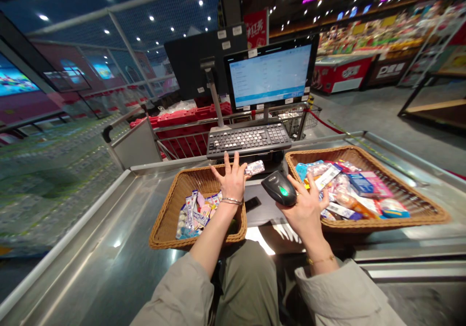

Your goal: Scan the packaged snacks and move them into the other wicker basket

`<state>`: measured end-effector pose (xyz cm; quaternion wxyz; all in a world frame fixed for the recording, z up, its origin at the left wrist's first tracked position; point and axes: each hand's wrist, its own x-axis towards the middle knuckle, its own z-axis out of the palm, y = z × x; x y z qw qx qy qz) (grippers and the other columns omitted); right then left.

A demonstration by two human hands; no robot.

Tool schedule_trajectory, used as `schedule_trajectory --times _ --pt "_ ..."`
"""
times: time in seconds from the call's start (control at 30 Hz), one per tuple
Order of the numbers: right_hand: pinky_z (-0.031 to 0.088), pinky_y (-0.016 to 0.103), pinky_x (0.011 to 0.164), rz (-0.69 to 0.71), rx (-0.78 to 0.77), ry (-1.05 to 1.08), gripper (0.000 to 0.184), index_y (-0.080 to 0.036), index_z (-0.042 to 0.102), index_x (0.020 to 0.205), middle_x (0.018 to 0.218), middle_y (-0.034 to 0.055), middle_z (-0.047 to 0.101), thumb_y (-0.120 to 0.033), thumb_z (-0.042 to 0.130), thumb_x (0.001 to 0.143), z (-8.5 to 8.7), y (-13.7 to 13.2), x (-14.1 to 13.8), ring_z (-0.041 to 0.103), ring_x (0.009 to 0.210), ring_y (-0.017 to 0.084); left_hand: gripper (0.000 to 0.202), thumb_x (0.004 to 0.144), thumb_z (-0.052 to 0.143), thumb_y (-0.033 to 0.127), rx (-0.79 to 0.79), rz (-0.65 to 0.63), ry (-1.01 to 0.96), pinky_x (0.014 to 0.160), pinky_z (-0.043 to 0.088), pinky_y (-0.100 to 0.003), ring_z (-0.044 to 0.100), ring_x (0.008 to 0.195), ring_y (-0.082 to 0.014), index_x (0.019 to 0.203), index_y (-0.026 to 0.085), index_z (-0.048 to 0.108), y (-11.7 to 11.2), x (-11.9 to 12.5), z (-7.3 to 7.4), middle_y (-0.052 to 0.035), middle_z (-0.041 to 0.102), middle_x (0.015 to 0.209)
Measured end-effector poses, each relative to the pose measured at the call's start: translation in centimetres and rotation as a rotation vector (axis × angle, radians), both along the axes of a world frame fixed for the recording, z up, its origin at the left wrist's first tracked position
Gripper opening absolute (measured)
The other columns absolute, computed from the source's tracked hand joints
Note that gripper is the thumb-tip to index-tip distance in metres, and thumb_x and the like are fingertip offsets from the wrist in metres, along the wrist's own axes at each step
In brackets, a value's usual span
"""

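Observation:
My left hand (pixel 230 179) is raised over the left wicker basket (pixel 168 219), fingers spread, with a small pink-white wrapped packet (pixel 254 167) at its fingertips, pinched between thumb and index. My right hand (pixel 305 210) grips a black handheld barcode scanner (pixel 278 188) with a green light, its head pointing toward the packet. The left basket holds several small wrapped snacks (pixel 194 211). The right wicker basket (pixel 418 214) is piled with several colourful packets (pixel 351 190).
A keyboard (pixel 249 139) and a checkout monitor (pixel 269 75) stand behind the baskets on a steel counter (pixel 109 258). A metal trolley with red crates (pixel 189 127) sits behind at left. Store shelves and an aisle lie at the right.

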<state>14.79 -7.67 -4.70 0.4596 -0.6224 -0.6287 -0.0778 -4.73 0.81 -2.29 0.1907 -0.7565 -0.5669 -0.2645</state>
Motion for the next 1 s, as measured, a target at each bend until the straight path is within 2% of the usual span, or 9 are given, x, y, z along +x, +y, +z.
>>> schedule_trajectory --times 0.13,0.3,0.5,0.67,1.0 --pt "0.011 0.071 0.116 0.003 -0.010 0.012 0.024 -0.022 0.075 0.096 0.128 0.0090 0.072 -0.037 0.064 0.081 0.0 -0.1 0.0 0.037 0.147 0.040 0.038 0.093 0.070 0.030 -0.002 0.003 0.002 0.110 -0.019 -0.077 0.005 0.157 -0.0361 0.130 0.031 0.067 0.1 0.1 0.0 -0.0057 0.029 0.164" --pt "0.013 0.072 0.117 -0.013 -0.002 0.007 0.019 -0.022 0.074 0.091 0.132 0.0075 0.070 -0.036 0.066 0.080 0.1 -0.2 0.1 0.038 0.147 0.040 0.039 0.092 0.071 0.030 0.000 0.007 0.010 0.110 -0.019 -0.077 0.003 0.157 -0.0360 0.131 0.031 0.067 0.1 0.3 0.0 -0.0053 0.028 0.165" --pt "0.021 0.068 0.117 -0.066 0.009 -0.010 0.019 -0.022 0.074 0.087 0.139 0.0067 0.066 -0.037 0.066 0.079 0.3 -0.3 0.5 0.034 0.149 0.039 0.038 0.092 0.071 0.031 0.009 -0.003 0.006 0.109 -0.020 -0.076 0.005 0.157 -0.0361 0.130 0.032 0.068 -0.1 0.7 0.4 -0.0055 0.030 0.164" --pt "0.016 0.068 0.119 -0.107 0.015 -0.008 0.019 -0.023 0.073 0.085 0.139 0.0068 0.066 -0.037 0.062 0.080 0.9 -0.6 1.1 0.034 0.149 0.039 0.038 0.093 0.070 0.033 0.022 -0.017 0.007 0.110 -0.020 -0.076 0.006 0.157 -0.0359 0.131 0.033 0.067 0.0 1.5 0.6 -0.0053 0.028 0.164" --pt "0.014 0.070 0.116 -0.204 0.029 0.038 0.040 -0.022 0.071 0.113 0.132 0.0135 0.069 -0.044 0.061 0.081 1.5 -1.1 4.3 0.036 0.146 0.041 0.036 0.095 0.067 0.028 0.031 -0.075 0.002 0.110 -0.020 -0.075 0.005 0.156 -0.0342 0.130 0.034 0.067 0.0 4.3 1.7 -0.0044 0.030 0.164"
